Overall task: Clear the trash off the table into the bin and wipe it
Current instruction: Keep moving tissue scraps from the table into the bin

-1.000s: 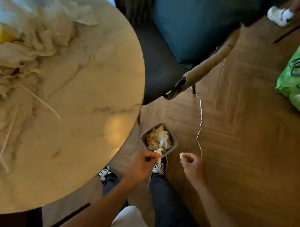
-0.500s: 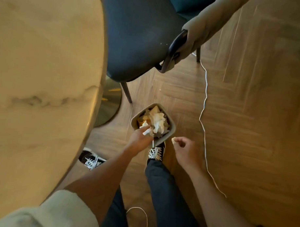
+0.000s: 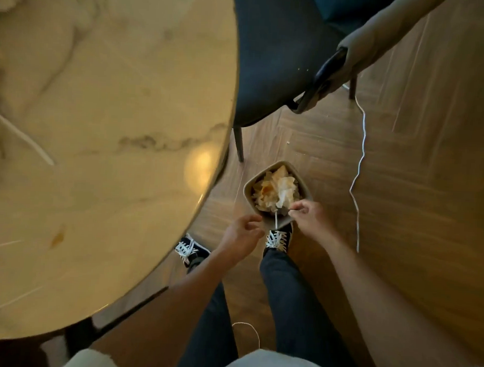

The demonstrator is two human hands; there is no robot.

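A small grey bin (image 3: 247, 189) stands on the wood floor beside the round marble table (image 3: 113, 151), stuffed with crumpled paper trash (image 3: 276, 191). A white straw (image 3: 275, 221) sticks out over its near rim. My right hand (image 3: 309, 220) is at the bin's near right rim, its fingertips pinched on a thin scrap just over the trash. My left hand (image 3: 240, 235) hangs left of the bin's near corner, fingers loosely curled with nothing in them. On the table lie a white straw (image 3: 25, 141) and an orange stain (image 3: 58, 236).
A dark chair (image 3: 280, 61) with a padded armrest (image 3: 372, 45) stands close behind the bin. A white cable (image 3: 359, 165) runs along the floor to the right. My shoes (image 3: 277, 238) touch the bin's near side.
My left hand has dropped its white piece into the bin and drawn back to the left. My right hand has moved over the bin's rim. The view has swung back toward the table.
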